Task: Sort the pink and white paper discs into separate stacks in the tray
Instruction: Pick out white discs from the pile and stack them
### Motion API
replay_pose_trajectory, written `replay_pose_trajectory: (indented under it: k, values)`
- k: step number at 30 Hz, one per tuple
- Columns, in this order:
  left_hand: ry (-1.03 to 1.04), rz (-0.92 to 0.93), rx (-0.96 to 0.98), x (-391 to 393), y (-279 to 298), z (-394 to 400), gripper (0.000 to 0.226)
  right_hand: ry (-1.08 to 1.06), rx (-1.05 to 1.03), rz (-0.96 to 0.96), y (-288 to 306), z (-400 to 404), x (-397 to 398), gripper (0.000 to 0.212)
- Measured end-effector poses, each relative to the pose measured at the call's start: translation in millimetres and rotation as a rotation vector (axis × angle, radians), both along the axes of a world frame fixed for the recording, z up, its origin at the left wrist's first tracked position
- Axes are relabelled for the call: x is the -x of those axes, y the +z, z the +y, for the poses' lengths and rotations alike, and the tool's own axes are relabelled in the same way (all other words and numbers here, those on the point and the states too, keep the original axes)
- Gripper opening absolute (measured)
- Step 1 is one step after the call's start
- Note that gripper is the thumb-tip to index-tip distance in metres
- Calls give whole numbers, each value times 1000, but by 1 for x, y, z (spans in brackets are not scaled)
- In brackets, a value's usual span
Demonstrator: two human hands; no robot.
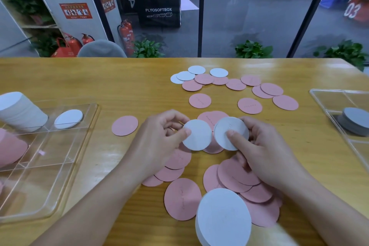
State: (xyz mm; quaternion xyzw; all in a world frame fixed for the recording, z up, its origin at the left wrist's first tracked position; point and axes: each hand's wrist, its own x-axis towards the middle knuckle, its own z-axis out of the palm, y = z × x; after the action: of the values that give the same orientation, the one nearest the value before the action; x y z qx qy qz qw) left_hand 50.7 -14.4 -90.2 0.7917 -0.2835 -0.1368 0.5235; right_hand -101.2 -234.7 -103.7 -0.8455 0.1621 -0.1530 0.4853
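Note:
My left hand (159,140) pinches a white disc (196,136) above the table's middle. Right beside it, my right hand (259,152) holds another white disc (231,133) with the thumb on its face. Pink discs (235,175) lie scattered under and around both hands, and more pink and white discs (199,79) lie farther back. A stack of white discs (223,219) stands near the front edge. The clear tray (60,175) on the left holds a tall white stack (20,110), a single white disc (68,119) and a pink stack (10,150).
A second clear tray (323,96) sits at the right edge with a stack of grey-looking discs (355,124) in it. The wooden table (99,82) ends at a glass wall. Potted plants (252,50) and fire extinguishers (126,36) stand beyond.

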Motion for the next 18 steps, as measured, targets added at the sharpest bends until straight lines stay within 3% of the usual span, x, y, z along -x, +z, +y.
replay_pose_trajectory:
  k: [5,8,12,18]
  values:
    - [25,128,154,0,0,0,28,-18,-64,-17,4,2,1,9]
    - [1,149,124,0,1,3,9,-2,-80,-26,5,3,1,9]
    - [13,99,79,1,0,2,26,27,-92,-29,3,3,2,10]
    - [7,108,144,2,-3,-2,21,53,-86,-51,2,6,1,9]
